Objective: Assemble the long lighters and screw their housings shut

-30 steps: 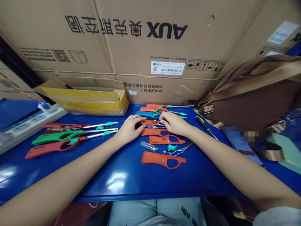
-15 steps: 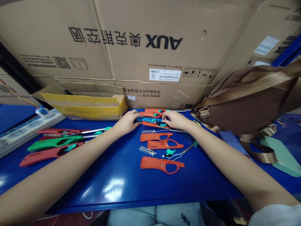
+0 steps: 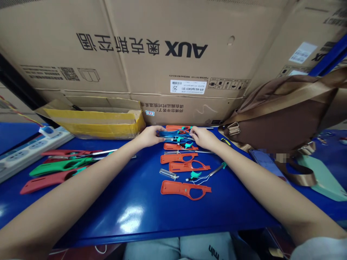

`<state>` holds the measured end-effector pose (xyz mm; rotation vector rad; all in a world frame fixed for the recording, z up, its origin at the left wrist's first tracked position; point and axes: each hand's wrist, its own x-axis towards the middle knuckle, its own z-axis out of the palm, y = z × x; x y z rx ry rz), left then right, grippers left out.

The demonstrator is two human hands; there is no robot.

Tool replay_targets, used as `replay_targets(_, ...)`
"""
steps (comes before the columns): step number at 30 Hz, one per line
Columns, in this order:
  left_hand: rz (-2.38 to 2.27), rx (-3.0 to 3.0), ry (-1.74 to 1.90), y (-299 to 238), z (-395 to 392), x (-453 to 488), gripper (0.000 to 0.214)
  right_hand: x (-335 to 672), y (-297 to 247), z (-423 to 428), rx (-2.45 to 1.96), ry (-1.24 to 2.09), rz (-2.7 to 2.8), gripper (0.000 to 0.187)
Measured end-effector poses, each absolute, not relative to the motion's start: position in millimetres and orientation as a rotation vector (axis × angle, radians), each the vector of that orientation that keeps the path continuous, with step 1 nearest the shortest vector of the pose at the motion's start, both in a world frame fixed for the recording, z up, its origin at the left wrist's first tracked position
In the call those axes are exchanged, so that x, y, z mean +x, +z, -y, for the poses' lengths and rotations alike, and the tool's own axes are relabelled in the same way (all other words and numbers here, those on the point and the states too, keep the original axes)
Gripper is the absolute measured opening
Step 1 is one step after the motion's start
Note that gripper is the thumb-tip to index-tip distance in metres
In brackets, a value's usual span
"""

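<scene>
At the back of the table, my left hand [image 3: 152, 136] pinches the left end of a blue lighter casing [image 3: 173, 133]. The fingers of my right hand [image 3: 202, 137] are closed at its right end. Just in front of the casing show a clear fuel tank and a green trigger [image 3: 179, 139], partly hidden by it. Behind lies an orange lighter half [image 3: 173, 128]. Nearer me are several orange casing halves [image 3: 172, 187], a clear fuel tank [image 3: 168, 174] and a green trigger with white wires [image 3: 195, 175].
Red and green lighters [image 3: 58, 167] lie at left beside a white power strip [image 3: 35, 146]. A yellow-taped carton [image 3: 94, 121] stands behind them. On the right are a brown bag [image 3: 284, 112], a phone-like slab [image 3: 267, 164] and a pale green case [image 3: 325, 178]. Large cardboard [image 3: 151, 72] walls the back.
The blue casing has shifted slightly back and now sits apart from the clear tank and green trigger in front of it. Both hands have moved with it. The view has shifted slightly.
</scene>
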<state>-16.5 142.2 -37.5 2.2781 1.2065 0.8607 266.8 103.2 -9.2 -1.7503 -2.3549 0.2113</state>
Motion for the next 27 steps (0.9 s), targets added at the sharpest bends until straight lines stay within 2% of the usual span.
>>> replay_targets(4,-1.25,2.412,0.814,-33,-135,-16,0.036,267,-10,-103,-1.806,0.21,2.268,0.037)
replay_targets(9,-1.183,2.598,0.802,-24,-129,-13,0.02,271,-7,-101,-1.766,0.298,2.35,0.037)
replay_targets(16,-1.157,2.65,0.73,-23,-134,-7,0.033,278,-6,-100,-1.647,0.337,2.395,0.036)
replay_targets(22,-1.206,2.67,0.884,-19,-128,-4,0.018,289,-4,-98,-1.489,0.323,2.337,0.014)
replay_targets(27,-1.035,2.761,0.711,-18,-122,3,0.01,289,-4,-95,-1.43,0.258,2.349,0.018)
